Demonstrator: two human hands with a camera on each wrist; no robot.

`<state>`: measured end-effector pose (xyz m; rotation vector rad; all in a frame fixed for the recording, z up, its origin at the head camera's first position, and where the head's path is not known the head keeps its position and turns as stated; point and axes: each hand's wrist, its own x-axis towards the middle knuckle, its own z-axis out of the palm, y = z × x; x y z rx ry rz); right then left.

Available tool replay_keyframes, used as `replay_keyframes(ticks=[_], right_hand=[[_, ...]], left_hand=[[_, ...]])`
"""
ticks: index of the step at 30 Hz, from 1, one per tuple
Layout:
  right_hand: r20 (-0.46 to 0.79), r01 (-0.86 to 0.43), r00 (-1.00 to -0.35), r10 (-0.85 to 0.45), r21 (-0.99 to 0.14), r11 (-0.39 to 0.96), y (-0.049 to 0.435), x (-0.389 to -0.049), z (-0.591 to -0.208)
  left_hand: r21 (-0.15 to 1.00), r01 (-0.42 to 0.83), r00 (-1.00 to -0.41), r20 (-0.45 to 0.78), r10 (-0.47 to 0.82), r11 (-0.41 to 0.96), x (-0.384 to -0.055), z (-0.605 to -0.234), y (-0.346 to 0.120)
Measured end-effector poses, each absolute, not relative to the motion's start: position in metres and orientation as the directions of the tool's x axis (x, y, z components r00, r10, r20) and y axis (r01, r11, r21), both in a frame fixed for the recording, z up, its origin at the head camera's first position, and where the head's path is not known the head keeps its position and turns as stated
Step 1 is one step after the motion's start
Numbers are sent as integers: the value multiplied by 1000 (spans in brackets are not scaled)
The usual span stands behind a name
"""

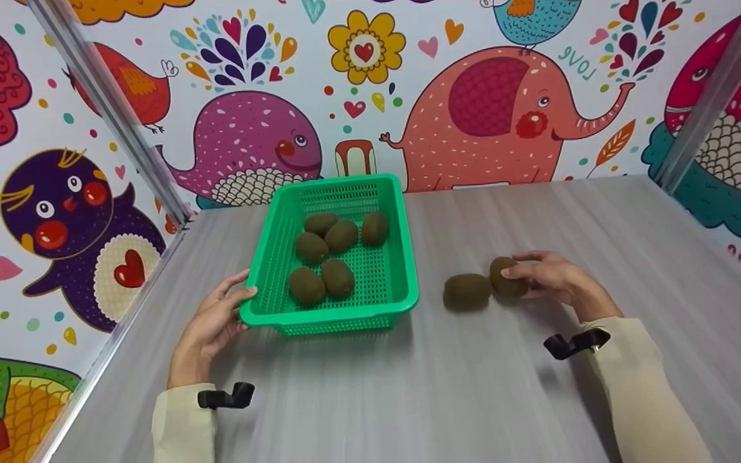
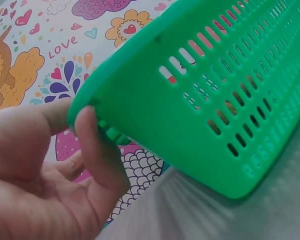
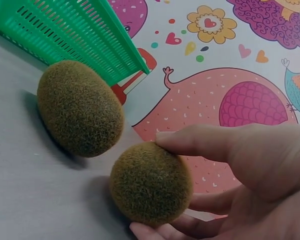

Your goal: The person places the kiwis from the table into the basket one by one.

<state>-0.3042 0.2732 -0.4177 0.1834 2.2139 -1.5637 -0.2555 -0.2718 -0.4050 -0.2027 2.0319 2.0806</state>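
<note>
A green plastic basket (image 1: 329, 316) with slotted walls stands on the table, and several brown kiwifruit (image 1: 343, 235) lie inside it. My left hand (image 1: 211, 321) grips the basket's left rim near the front corner, thumb on one side and fingers on the other, as the left wrist view also shows. To the right of the basket, my right hand (image 1: 554, 280) holds a kiwifruit (image 3: 151, 184) between thumb and fingers, at or close to the table surface. Another kiwifruit (image 1: 466, 292) lies on the table just left of the held one.
The grey wood-grain table (image 1: 370, 399) meets a back wall (image 1: 435, 161) printed with cartoon animals. Metal posts (image 1: 113, 116) frame the left and right corners. A black band with a mount (image 1: 226, 395) sits on each wrist.
</note>
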Motion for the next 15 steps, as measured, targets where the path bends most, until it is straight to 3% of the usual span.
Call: replay_keyframes(ticks=[15], right_hand=[[-369, 326, -920, -134, -908, 264, 276, -304, -414]], left_hand=[[968, -253, -966, -252, 59, 4, -256, -405, -272]])
